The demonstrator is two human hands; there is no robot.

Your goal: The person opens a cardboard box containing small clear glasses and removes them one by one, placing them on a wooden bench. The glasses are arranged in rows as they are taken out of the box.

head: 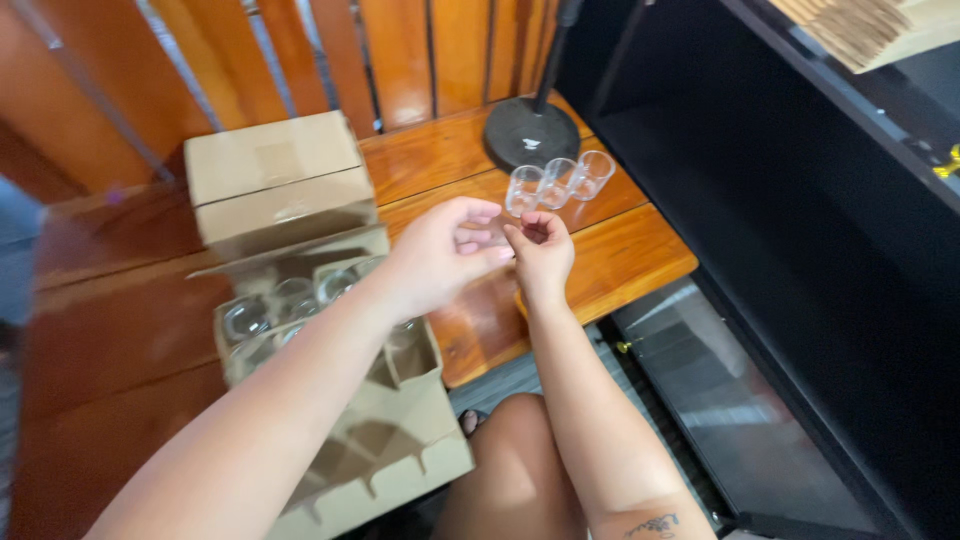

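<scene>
1. Left hand and right hand meet fingertip to fingertip above the wooden table; fingers curled, and whether they pinch anything cannot be told
2. Three clear glasses stand upright, mouths up, just beyond the hands, touching in a row that runs toward the right rear
3. A black round stand base sits behind the row
4. An open cardboard box holding more glasses lies under the left forearm
</scene>
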